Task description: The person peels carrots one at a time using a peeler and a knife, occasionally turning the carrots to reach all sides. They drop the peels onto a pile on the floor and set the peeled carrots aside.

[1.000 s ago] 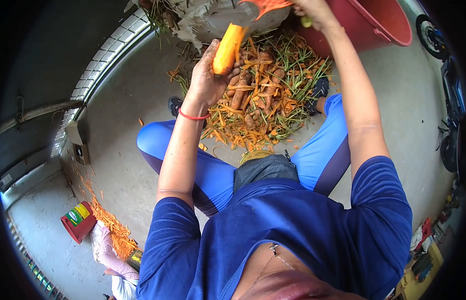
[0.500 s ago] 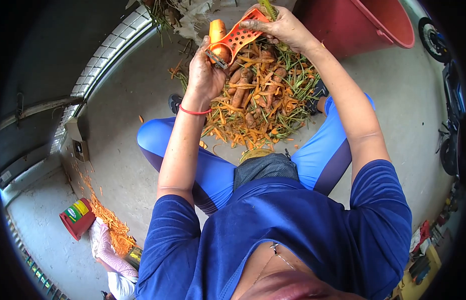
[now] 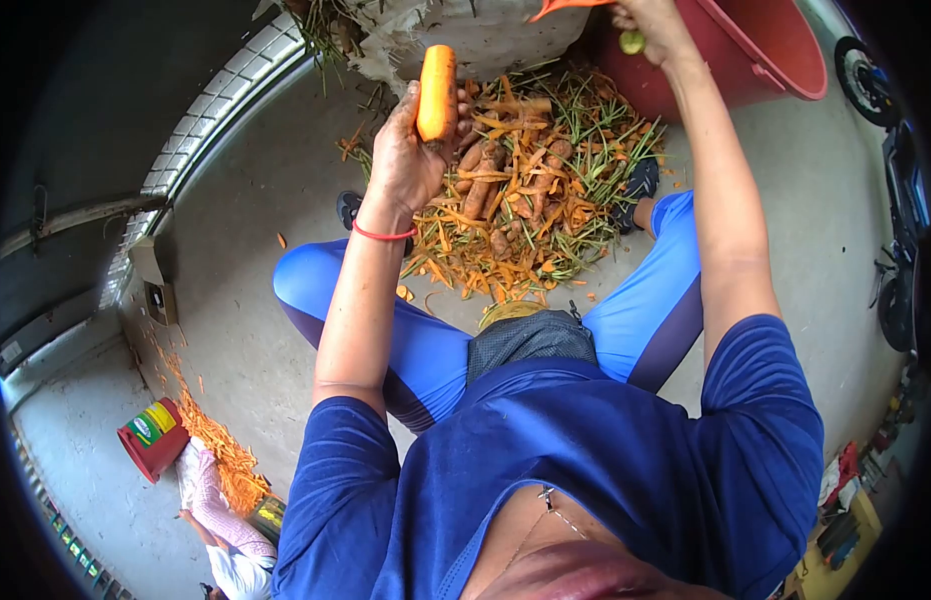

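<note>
My left hand (image 3: pixel 407 165) is closed around a thick, mostly peeled carrot (image 3: pixel 438 95), bright orange and standing upright with dark marks along one side. At the top edge of the view, my right hand (image 3: pixel 653 28) grips an orange peeler (image 3: pixel 567 6) with a yellow-green handle end (image 3: pixel 632 42); the peeler's head is partly out of frame. Below and between the hands lies a pile of orange peelings (image 3: pixel 530 215) with green stems and several unpeeled, soil-covered carrots (image 3: pixel 482 180).
A large red tub (image 3: pixel 730 60) stands at the upper right, and a pale sack (image 3: pixel 485 40) at the top. To the lower left, another person's sleeve (image 3: pixel 220 510) shows beside a red bucket (image 3: pixel 153 440) and more peelings (image 3: pixel 230 460). A motorbike (image 3: pixel 900 220) is at the right edge.
My right hand has moved up and right, taking the peeler away from the carrot. My left hand still holds the carrot, now slightly lower and in full view.
</note>
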Motion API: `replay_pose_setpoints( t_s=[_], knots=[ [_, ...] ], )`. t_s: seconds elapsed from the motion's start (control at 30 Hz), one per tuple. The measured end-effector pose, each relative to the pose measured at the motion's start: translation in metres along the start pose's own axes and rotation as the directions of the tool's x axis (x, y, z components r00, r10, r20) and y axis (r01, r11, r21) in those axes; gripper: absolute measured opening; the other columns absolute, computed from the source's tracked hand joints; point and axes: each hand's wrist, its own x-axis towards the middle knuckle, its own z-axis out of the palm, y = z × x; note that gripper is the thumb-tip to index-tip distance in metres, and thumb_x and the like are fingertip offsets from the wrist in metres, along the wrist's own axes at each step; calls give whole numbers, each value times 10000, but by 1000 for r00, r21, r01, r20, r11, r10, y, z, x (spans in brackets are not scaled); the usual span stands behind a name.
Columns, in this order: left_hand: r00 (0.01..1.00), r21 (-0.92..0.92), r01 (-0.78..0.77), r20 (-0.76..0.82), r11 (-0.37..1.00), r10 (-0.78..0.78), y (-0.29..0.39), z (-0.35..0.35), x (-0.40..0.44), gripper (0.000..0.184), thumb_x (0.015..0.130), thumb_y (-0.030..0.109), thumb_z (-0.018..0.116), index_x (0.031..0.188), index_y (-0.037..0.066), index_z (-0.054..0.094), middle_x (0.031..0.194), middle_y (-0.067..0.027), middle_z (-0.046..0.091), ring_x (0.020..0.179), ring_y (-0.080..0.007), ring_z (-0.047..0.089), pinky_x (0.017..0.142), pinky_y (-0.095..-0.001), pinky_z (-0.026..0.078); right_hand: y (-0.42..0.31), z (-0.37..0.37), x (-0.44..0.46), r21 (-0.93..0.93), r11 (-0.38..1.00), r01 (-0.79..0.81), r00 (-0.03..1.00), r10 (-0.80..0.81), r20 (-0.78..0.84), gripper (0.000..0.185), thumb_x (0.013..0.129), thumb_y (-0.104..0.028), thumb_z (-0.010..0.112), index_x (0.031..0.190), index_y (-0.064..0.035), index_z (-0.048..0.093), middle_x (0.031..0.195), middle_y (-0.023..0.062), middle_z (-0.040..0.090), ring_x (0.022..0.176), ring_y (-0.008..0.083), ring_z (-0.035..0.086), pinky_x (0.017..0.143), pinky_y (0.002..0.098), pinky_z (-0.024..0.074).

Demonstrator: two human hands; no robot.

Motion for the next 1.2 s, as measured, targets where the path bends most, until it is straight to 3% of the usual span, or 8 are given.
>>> replay_pose_setpoints(
  t_s=[0.17,0.27,0.47,0.57,0.7,0.83,0.93,1.2],
  knots=[
    [995,34,0,-97,999,4,-2,5,6,435,1031,363,335,1317,52,437,1186,-141,579,1058,-268,601,905,-436,535,11,74,-34,44,992,117,925,-126,358,209,846,-227,744,924,-44,680,788,-38,628,745,61,556,747,238,463],
    [997,5,24,-80,1000,-23,-2,6,6,470,1036,380,267,1359,70,409,1289,-151,545,1179,-298,559,935,-479,518,25,80,-44,-61,998,5,931,17,365,248,864,-326,709,1015,-129,701,673,-91,573,485,-16,388,419,165,282],
    [989,-31,17,-145,999,-21,-6,9,6,382,1011,291,430,1277,19,461,1219,-146,584,1078,-269,612,928,-426,528,29,77,-37,-71,997,22,928,6,373,226,866,-319,709,1007,-143,697,655,-96,556,474,-22,384,411,162,275],
    [993,-127,75,-81,989,-85,-6,5,13,344,1009,263,437,1255,26,475,1220,-134,588,1066,-255,621,887,-397,552,24,69,-21,72,997,30,881,-60,470,232,844,-230,747,934,-24,687,857,-13,655,875,88,574,900,284,434],
    [941,-228,241,294,943,-169,-7,-13,17,351,997,284,466,1229,21,493,1150,-141,597,981,-230,618,803,-340,561,-27,36,-26,-19,976,-218,917,211,339,257,827,-300,758,889,-73,655,671,-50,563,553,43,498,495,196,417],
    [975,-104,156,175,982,-136,-2,-4,1,420,1003,358,442,1250,22,493,1130,-130,599,969,-226,601,844,-351,518,-5,0,3,-35,999,5,998,-7,-56,267,827,-318,756,877,-101,607,604,-81,461,446,19,376,372,191,276],
    [995,-76,78,-52,994,-82,-1,7,0,398,1002,307,461,1226,-22,474,1120,-159,584,897,-242,603,759,-341,538,-9,23,-18,47,993,-111,985,103,137,230,832,-304,753,876,-108,641,628,-66,504,434,21,376,359,194,260],
    [987,11,46,-158,999,-44,-7,9,1,382,1002,300,449,1299,59,438,1176,-174,583,1004,-289,627,819,-379,572,14,69,-33,53,996,72,904,-88,419,245,822,-236,769,917,-28,681,852,-11,662,831,82,572,826,266,462]
  ],
)
